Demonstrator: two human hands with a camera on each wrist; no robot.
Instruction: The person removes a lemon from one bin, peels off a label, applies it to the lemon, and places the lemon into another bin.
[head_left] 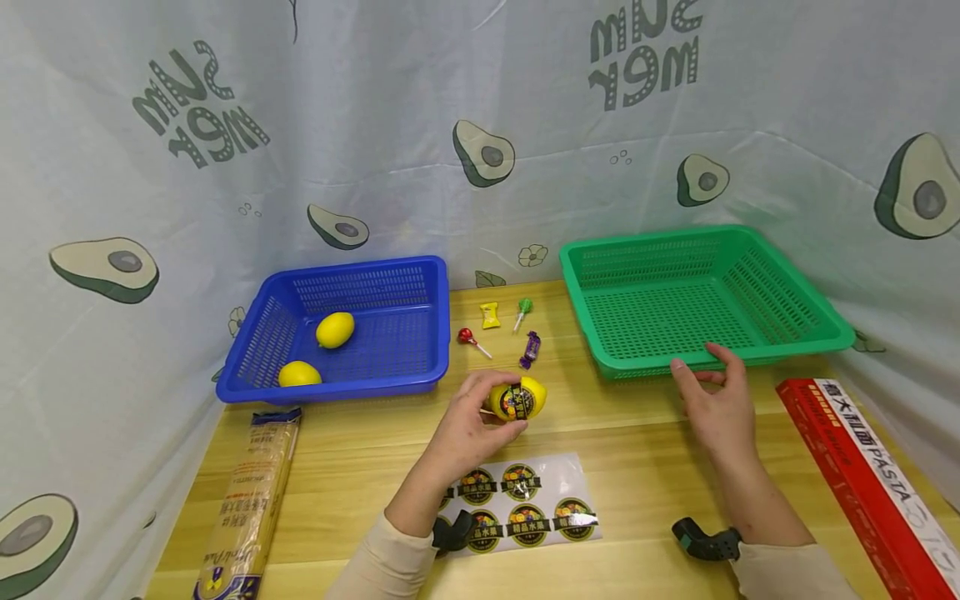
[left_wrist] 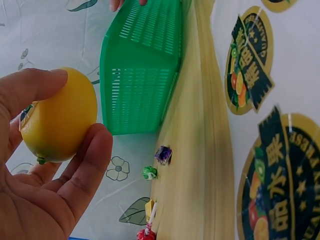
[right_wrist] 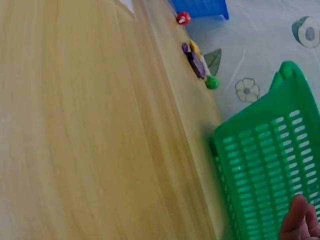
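Observation:
My left hand (head_left: 472,421) holds a yellow lemon (head_left: 536,398) above the table between thumb and fingers. A round black and gold sticker (head_left: 517,402) is on the lemon's side. Below lies a white sheet of matching stickers (head_left: 558,475), partly covered by the left wrist. My right hand (head_left: 720,408) is at the front rim of a green basket (head_left: 585,325), its index finger over the edge and other fingers lower. The right wrist view shows only its fingertips against the perforated wall (right_wrist: 255,165). Inside the blue basket (head_left: 386,387) lie two more lemons (head_left: 335,330).
Between the baskets lie a red lollipop (head_left: 467,336), a green lollipop (head_left: 525,307), a yellow-wrapped candy (head_left: 490,315) and a purple-wrapped candy (head_left: 530,350). A noodle packet (head_left: 251,492) is at left, a red pasta box (head_left: 847,467) at right. An avocado-print curtain (head_left: 420,100) stands behind.

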